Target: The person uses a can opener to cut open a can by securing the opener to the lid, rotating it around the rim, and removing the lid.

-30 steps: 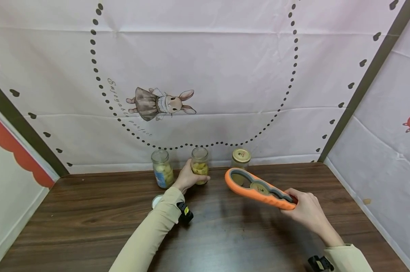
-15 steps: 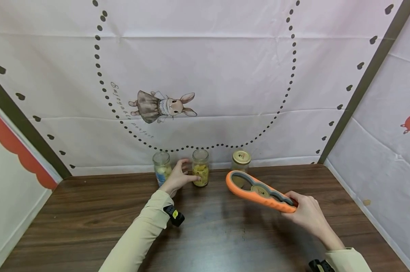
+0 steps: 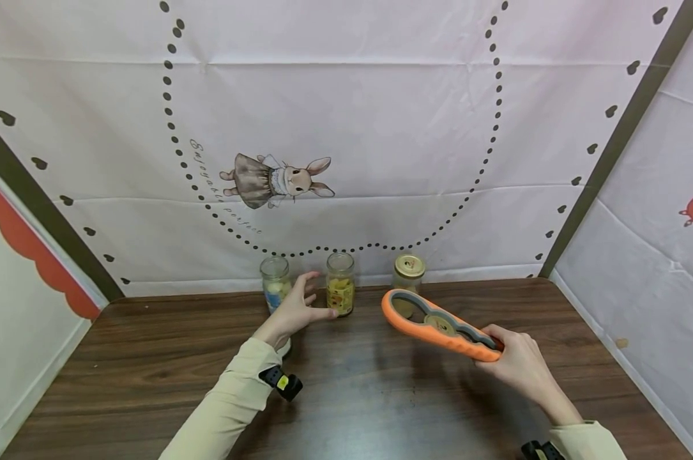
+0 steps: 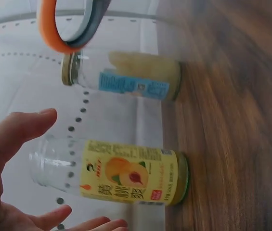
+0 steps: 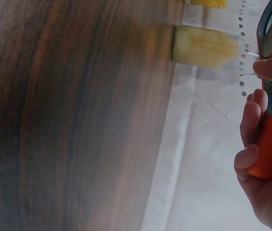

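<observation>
My left hand [image 3: 294, 311] is just left of the middle glass jar [image 3: 340, 291], thumb and fingers spread apart. That lidless jar holds yellow fruit; its yellow label [image 4: 126, 173] pictures peaches. My right hand [image 3: 521, 363] grips one end of an orange and grey jar opener [image 3: 418, 330], held up above the table. A gold lid [image 3: 440, 324] sits between the opener's arms. Behind the opener's far end stands the right jar [image 3: 408, 275], capped with a gold lid and carrying a blue label [image 4: 131, 85]. The left hand partly hides the lidless left jar [image 3: 275, 275].
A small white round thing [image 3: 285, 349] lies on the brown wooden table [image 3: 122, 370], mostly hidden under the left wrist. A white printed cloth wall [image 3: 380, 128] rises right behind the jars. Another wall borders the table on the right.
My left hand has let go of the middle jar and drawn back to the left, its fingers now spread. The jar stays standing. My right hand and the jar opener have barely moved.
</observation>
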Demonstrator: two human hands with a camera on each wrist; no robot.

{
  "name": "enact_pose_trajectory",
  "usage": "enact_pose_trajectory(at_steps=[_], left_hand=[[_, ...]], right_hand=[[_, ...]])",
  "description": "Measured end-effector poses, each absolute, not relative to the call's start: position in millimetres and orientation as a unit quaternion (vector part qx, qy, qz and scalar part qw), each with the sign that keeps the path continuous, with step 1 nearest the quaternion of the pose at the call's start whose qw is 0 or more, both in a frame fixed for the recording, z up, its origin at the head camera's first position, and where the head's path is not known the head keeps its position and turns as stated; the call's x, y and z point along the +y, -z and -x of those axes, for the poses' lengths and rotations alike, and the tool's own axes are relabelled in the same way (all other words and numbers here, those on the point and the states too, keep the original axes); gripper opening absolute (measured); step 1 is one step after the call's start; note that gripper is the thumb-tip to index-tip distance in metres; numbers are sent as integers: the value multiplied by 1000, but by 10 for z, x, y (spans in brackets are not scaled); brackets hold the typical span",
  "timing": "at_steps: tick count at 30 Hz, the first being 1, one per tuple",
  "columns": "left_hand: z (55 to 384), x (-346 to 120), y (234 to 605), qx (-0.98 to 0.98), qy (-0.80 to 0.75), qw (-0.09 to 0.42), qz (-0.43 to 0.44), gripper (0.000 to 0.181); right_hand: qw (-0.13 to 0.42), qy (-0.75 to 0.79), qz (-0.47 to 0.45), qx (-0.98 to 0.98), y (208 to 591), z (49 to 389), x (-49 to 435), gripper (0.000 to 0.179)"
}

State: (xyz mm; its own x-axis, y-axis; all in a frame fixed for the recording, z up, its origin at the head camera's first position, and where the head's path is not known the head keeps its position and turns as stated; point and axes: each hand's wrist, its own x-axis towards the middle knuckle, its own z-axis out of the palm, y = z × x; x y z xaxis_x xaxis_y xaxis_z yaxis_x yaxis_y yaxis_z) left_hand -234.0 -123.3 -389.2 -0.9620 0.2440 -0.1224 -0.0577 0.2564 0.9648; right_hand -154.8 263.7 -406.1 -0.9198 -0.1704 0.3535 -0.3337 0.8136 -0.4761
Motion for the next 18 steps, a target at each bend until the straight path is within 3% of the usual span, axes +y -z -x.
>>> enact_pose_trajectory(at_steps=[11, 18], left_hand=[[1962, -1216, 3952, 804, -579, 105, -90, 93], [1783, -1150, 4101, 806, -577, 98, -85, 80]], right_hand=[[128, -290, -137, -939, 4089, 1532, 2597, 31], [111, -310, -148, -933, 4150, 1523, 2505, 32]])
